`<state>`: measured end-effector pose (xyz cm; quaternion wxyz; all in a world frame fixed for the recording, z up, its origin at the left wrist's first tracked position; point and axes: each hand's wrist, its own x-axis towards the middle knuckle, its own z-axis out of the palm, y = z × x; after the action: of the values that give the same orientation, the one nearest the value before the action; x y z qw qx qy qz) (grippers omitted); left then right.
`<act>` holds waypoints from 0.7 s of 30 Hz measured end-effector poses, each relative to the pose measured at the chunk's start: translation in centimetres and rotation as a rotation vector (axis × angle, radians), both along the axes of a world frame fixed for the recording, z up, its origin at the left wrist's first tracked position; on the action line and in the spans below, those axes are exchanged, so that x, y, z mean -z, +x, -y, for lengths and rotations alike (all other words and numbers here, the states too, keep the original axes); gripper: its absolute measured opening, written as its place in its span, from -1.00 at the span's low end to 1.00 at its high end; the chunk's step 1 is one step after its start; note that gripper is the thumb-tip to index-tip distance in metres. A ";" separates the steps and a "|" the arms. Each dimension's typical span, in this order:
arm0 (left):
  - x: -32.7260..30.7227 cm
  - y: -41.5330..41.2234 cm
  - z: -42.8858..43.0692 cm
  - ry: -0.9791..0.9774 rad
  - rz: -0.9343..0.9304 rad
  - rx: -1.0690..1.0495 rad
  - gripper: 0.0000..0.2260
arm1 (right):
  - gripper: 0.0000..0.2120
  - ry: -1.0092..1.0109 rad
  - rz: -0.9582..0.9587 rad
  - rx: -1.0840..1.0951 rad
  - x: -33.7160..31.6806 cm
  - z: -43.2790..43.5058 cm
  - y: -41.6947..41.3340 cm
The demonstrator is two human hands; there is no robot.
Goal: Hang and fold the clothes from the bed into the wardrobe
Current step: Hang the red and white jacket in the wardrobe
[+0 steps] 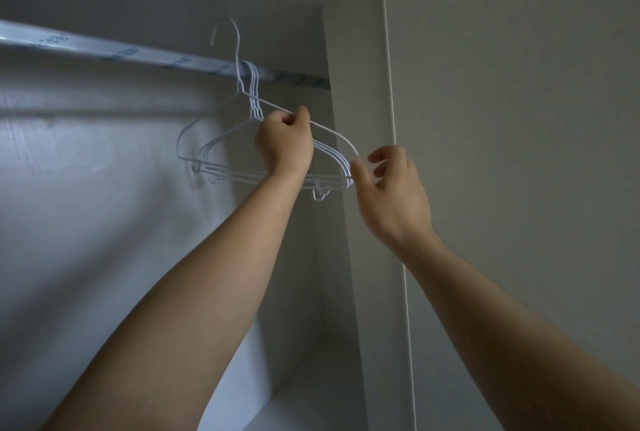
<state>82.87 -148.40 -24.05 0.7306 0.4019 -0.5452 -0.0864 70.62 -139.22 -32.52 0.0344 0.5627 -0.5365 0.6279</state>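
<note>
Head view, hanger (266, 103), rail (145, 55) printed perhaps "HONG"

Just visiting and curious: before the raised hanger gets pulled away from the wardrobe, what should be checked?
1. Left hand grip on the raised white wire hanger: ok, fingers curled round its shoulder.
2. Its hook clear of the silver metal rail: ok, above it.
3. Other white wire hangers hooked on rail: ok.
4. Raised hanger untangled from them: cannot tell.
5. Right hand holding their ends: cannot tell.
</note>
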 end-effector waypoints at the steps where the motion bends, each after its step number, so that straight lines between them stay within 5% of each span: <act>1: 0.7 -0.3 -0.6 -0.002 -0.032 0.039 -0.70 | -0.63 -0.015 0.014 -0.031 0.1 -0.1 0.0; 6: 5.5 -2.1 -4.8 0.009 -0.141 0.245 -0.72 | -0.63 -0.097 0.086 -0.167 1.7 -1.1 -0.1; 9: 8.1 -2.7 -7.5 0.071 -0.208 0.417 -0.71 | -0.49 -0.098 0.229 -0.115 3.7 -2.0 -1.1; 14: 11.9 -3.9 -10.6 0.297 -0.352 0.625 -0.61 | -0.60 -0.018 0.437 -0.030 6.0 -3.7 -4.2; 21: 14.6 -8.7 -14.7 0.755 -0.514 0.787 -0.56 | -0.64 0.199 0.263 0.192 3.2 -9.1 -10.9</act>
<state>74.17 -133.71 -38.69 0.5590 0.3679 -0.3908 -0.6320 59.77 -130.11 -35.67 -0.0320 0.4225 -0.6471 0.6338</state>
